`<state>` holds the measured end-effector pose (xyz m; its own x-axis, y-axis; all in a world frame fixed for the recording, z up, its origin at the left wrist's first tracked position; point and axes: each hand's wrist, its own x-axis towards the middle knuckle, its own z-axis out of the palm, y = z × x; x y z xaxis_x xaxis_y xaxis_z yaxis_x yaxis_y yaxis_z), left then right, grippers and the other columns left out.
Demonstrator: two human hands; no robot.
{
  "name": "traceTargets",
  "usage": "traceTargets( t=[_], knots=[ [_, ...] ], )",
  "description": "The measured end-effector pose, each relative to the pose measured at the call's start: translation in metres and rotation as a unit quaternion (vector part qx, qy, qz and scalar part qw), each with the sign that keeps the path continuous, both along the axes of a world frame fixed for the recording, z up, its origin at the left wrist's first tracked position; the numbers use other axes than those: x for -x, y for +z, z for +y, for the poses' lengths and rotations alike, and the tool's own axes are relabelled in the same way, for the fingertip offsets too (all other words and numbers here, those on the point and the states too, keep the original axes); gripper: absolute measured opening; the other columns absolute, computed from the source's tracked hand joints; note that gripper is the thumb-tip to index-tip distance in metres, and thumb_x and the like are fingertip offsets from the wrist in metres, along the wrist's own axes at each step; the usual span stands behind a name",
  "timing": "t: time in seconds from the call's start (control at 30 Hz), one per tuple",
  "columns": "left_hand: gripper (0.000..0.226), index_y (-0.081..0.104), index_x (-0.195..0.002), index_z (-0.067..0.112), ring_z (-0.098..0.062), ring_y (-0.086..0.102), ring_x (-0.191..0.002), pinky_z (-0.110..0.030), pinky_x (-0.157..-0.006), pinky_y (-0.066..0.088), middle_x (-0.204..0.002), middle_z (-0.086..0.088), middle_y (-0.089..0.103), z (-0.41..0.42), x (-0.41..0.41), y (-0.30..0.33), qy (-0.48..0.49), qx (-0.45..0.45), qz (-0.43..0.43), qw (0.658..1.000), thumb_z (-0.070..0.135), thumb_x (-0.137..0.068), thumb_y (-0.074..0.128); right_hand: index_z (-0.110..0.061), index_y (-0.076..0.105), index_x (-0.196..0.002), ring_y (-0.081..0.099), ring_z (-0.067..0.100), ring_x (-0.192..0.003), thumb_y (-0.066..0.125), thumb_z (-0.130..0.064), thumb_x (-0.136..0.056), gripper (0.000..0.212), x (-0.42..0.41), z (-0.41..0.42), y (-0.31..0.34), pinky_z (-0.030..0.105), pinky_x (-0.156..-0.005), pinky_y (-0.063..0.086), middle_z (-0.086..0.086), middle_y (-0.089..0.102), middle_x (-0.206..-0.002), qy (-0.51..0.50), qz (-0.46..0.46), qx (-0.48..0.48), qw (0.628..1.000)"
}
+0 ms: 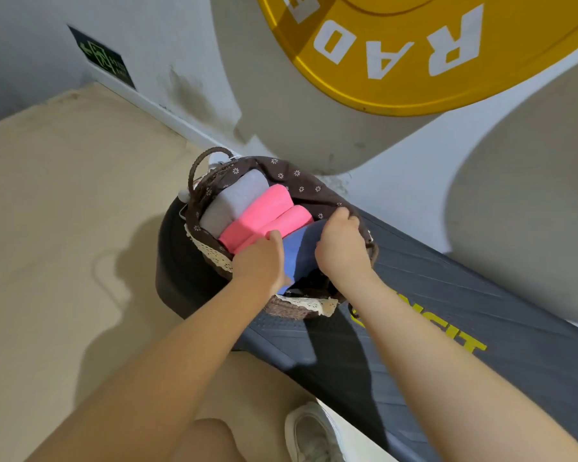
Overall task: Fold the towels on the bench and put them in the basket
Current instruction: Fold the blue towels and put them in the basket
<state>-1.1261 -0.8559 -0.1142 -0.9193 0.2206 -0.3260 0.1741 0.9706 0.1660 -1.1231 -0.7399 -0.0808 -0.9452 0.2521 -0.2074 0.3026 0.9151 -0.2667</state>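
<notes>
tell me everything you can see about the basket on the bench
The dark brown woven wicker basket sits at the end of the black padded bench. It has a looped handle, a brown flower-print cloth lining and cream lace trim. Folded grey, pink and blue towels stand packed inside; both hands press the blue one in.

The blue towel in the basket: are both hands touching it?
Touching. The head view shows the left hand and right hand pressed onto the blue towel, one at each side.

Bright, even indoor light from above right. Soft arm shadows fall left on the floor (64,228) and across the bench (447,311). Strong wide-angle bending at edges; yellow plate (397,61) warped. Slight motion softness, no glare.
</notes>
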Motion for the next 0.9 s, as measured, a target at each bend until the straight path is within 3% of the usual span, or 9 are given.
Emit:
traceTargets(
  t=[0.07, 0.13, 0.23, 0.33, 0.5, 0.63, 0.8, 0.9],
  knots=[
    [0.062, 0.039, -0.122, 0.004, -0.03, 0.056, -0.095, -0.037, -0.075, 0.046, -0.11, -0.013, 0.056, -0.007, 0.002, 0.007, 0.003, -0.049, -0.069, 0.996, 0.043, -0.081, 0.065, 0.006, 0.034, -0.125, 0.043, 0.033, -0.121, 0.043, -0.007, -0.095, 0.035, -0.009, -0.001, -0.002, 0.022, -0.074, 0.041, 0.022, 0.037, -0.132, -0.08, 0.01, 0.107, 0.991],
    [0.045, 0.048, -0.11, 0.008, -0.026, 0.055, -0.086, -0.035, -0.072, 0.044, -0.101, -0.01, 0.058, -0.016, 0.006, 0.013, 0.023, -0.113, -0.129, 0.985, 0.044, -0.086, 0.058, 0.006, 0.035, -0.127, 0.04, 0.035, -0.122, 0.046, -0.006, -0.091, 0.04, -0.015, -0.014, -0.006, 0.031, -0.085, 0.039, 0.024, 0.034, -0.134, -0.177, 0.02, 0.271, 0.946],
    [0.021, 0.055, -0.09, 0.005, -0.028, 0.055, -0.081, -0.034, -0.072, 0.045, -0.089, -0.013, 0.061, -0.028, 0.024, 0.016, 0.063, -0.181, -0.139, 0.972, 0.022, -0.094, 0.043, 0.005, 0.029, -0.134, 0.039, 0.035, -0.122, 0.044, -0.009, -0.094, 0.045, -0.014, -0.035, -0.018, 0.041, -0.1, 0.038, 0.022, 0.032, -0.137, -0.258, -0.002, 0.39, 0.884],
    [0.029, 0.054, -0.117, 0.004, -0.032, 0.056, -0.104, -0.04, -0.092, 0.046, -0.112, -0.01, 0.06, -0.028, 0.04, 0.015, 0.082, -0.2, -0.068, 0.974, 0.012, -0.092, 0.042, -0.003, 0.015, -0.143, 0.046, 0.034, -0.115, 0.051, -0.016, -0.093, 0.063, -0.007, -0.041, -0.03, 0.038, -0.093, 0.042, 0.017, 0.033, -0.138, -0.308, -0.016, 0.441, 0.843],
    [0.04, 0.047, -0.122, 0.005, -0.034, 0.053, -0.109, -0.038, -0.084, 0.044, -0.12, -0.019, 0.055, -0.015, 0.055, 0.006, -0.023, -0.045, -0.011, 0.999, 0.028, -0.089, 0.052, -0.015, 0.003, -0.15, 0.027, 0.033, -0.137, 0.052, -0.024, -0.093, 0.076, -0.01, -0.043, -0.045, 0.039, -0.108, 0.029, 0.011, 0.011, -0.155, -0.247, 0.025, 0.416, 0.875],
    [0.029, 0.045, -0.115, 0.0, -0.036, 0.055, -0.106, -0.036, -0.072, 0.039, -0.115, -0.021, 0.058, -0.007, 0.057, -0.002, -0.071, 0.056, 0.031, 0.995, 0.018, -0.093, 0.045, -0.019, 0.006, -0.15, 0.022, 0.028, -0.14, 0.059, -0.022, -0.089, 0.08, -0.012, -0.037, -0.049, 0.033, -0.113, 0.023, 0.008, 0.005, -0.156, -0.216, 0.035, 0.441, 0.87],
    [0.027, 0.051, -0.107, 0.001, -0.036, 0.06, -0.09, -0.034, -0.062, 0.036, -0.098, -0.02, 0.064, -0.02, 0.062, 0.003, -0.027, -0.008, 0.083, 0.996, 0.02, -0.088, 0.05, -0.017, -0.005, -0.149, 0.015, 0.026, -0.143, 0.058, -0.017, -0.09, 0.086, -0.013, -0.039, -0.048, 0.029, -0.112, 0.02, 0.01, -0.007, -0.157, -0.159, -0.001, 0.443, 0.882],
    [0.031, 0.05, -0.111, 0.004, -0.036, 0.057, -0.093, -0.039, -0.067, 0.039, -0.101, -0.019, 0.062, -0.029, 0.059, 0.004, 0.025, -0.073, 0.141, 0.987, 0.023, -0.087, 0.052, -0.011, -0.011, -0.148, 0.013, 0.031, -0.144, 0.05, -0.011, -0.093, 0.081, -0.011, -0.046, -0.05, 0.038, -0.115, 0.017, 0.013, -0.004, -0.157, -0.131, -0.009, 0.432, 0.892]
  ],
)
